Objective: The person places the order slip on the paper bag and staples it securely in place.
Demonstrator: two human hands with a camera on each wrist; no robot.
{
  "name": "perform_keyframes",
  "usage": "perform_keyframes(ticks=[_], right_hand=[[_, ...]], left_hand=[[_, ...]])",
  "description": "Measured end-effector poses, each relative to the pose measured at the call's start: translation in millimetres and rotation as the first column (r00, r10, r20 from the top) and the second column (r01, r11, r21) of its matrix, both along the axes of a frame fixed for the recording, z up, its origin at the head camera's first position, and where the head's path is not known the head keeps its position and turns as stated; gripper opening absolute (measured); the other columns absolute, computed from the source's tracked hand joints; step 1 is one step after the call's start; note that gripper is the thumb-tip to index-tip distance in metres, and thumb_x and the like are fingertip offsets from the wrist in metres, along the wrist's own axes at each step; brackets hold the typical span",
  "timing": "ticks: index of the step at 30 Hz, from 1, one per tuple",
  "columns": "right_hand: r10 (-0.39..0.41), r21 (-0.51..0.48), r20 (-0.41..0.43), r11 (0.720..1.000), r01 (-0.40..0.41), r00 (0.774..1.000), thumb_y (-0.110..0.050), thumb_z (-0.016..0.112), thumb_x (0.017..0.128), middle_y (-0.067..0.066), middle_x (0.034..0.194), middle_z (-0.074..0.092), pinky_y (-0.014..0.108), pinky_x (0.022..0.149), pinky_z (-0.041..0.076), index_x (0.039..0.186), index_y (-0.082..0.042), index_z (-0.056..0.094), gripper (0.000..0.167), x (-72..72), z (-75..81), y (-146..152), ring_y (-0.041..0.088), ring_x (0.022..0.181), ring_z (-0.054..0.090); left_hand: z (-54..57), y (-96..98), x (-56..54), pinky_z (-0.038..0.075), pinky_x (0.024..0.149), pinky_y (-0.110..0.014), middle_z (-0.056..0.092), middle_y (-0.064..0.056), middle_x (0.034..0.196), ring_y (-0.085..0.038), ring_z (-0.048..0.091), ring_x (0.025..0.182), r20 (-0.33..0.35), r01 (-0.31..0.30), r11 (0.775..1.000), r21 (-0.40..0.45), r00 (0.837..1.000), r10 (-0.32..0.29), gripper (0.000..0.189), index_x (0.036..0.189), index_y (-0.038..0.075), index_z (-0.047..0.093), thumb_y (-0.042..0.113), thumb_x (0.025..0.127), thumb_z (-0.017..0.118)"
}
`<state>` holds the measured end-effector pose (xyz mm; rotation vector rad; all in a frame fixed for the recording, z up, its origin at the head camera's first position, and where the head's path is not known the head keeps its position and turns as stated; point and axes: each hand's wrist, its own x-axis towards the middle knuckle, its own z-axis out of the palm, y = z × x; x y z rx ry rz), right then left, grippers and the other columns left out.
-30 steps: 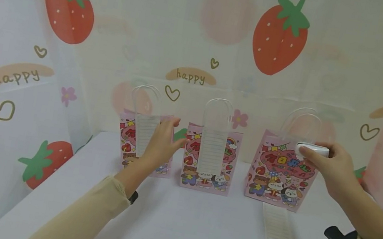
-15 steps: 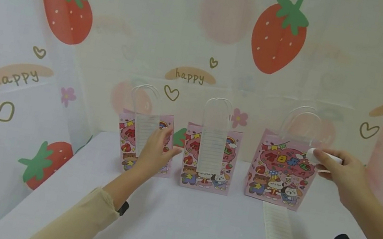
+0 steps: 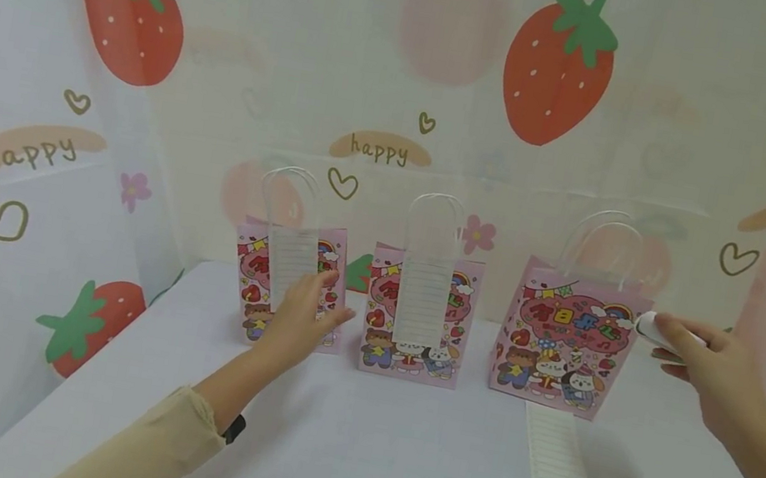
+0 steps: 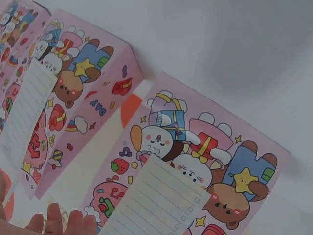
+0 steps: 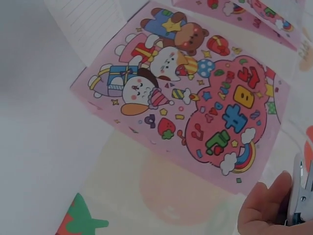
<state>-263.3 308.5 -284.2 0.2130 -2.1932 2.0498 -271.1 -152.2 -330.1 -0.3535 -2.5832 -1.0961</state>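
Observation:
Three pink cartoon-printed paper gift bags stand upright in a row. My left hand (image 3: 299,318) hovers in front of the left bag (image 3: 341,253), its fingers loose and holding nothing. In the left wrist view its fingertips (image 4: 55,218) show at the bottom left. A lined paper strip (image 3: 290,257) hangs on the left bag, and another lined strip (image 3: 422,301) on the middle bag (image 3: 376,348). My right hand (image 3: 728,377) grips a small white stapler (image 3: 671,334) just beside the right bag (image 3: 566,346). The stapler's metal part shows in the right wrist view.
A third lined strip (image 3: 557,459) lies flat on the white table (image 3: 391,460), below the right bag. Looped handles (image 3: 606,226) rise from the bags. A strawberry-printed curtain (image 3: 271,43) hangs behind and beside the table.
My right hand has drawn back to the right with the stapler, away from the right bag's upper edge. My left hand has sunk slightly down and left. The bags stay put.

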Motion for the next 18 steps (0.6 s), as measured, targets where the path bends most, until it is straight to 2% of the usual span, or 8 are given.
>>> perform_keyframes(ticks=[7, 9, 18], right_hand=[[-0.048, 0.147, -0.003, 0.988, 0.048, 0.999, -0.02, 0.06, 0.098, -0.022, 0.085, 0.064, 0.015, 0.063, 0.05, 0.08, -0.035, 0.072, 0.026, 7.0, -8.1, 11.5, -0.002, 0.073, 0.065], [-0.063, 0.161, -0.002, 0.985, 0.063, 0.998, -0.02, 0.06, 0.098, -0.023, 0.085, 0.063, 0.016, 0.063, 0.05, 0.079, -0.035, 0.071, 0.027, 8.3, -10.7, 14.6, -0.003, 0.073, 0.064], [-0.034, -0.005, 0.077, 0.999, 0.034, 0.996, -0.017, 0.061, 0.097, -0.022, 0.084, 0.064, 0.019, 0.06, 0.052, 0.077, -0.029, 0.074, 0.027, 12.8, -22.4, 27.0, 0.002, 0.071, 0.066]], left_hand=[[-7.3, 1.3, 1.4, 0.032, 0.108, -0.051, 0.044, -0.021, 0.14, -0.037, 0.037, 0.132, 0.019, -0.003, 1.0, 0.0, 1.0, 0.003, 0.064, 0.142, -0.004, 0.037, 0.031, 0.095, 0.063], [-9.0, 1.9, 2.0, 0.031, 0.108, -0.052, 0.044, -0.021, 0.14, -0.038, 0.037, 0.132, 0.026, -0.004, 1.0, 0.002, 1.0, 0.004, 0.065, 0.143, -0.004, 0.037, 0.031, 0.095, 0.063], [-13.7, 2.1, 6.5, 0.028, 0.109, -0.054, 0.042, -0.022, 0.143, -0.039, 0.034, 0.134, 0.028, 0.025, 1.0, 0.018, 0.999, -0.026, 0.061, 0.142, -0.005, 0.037, 0.028, 0.096, 0.061]])
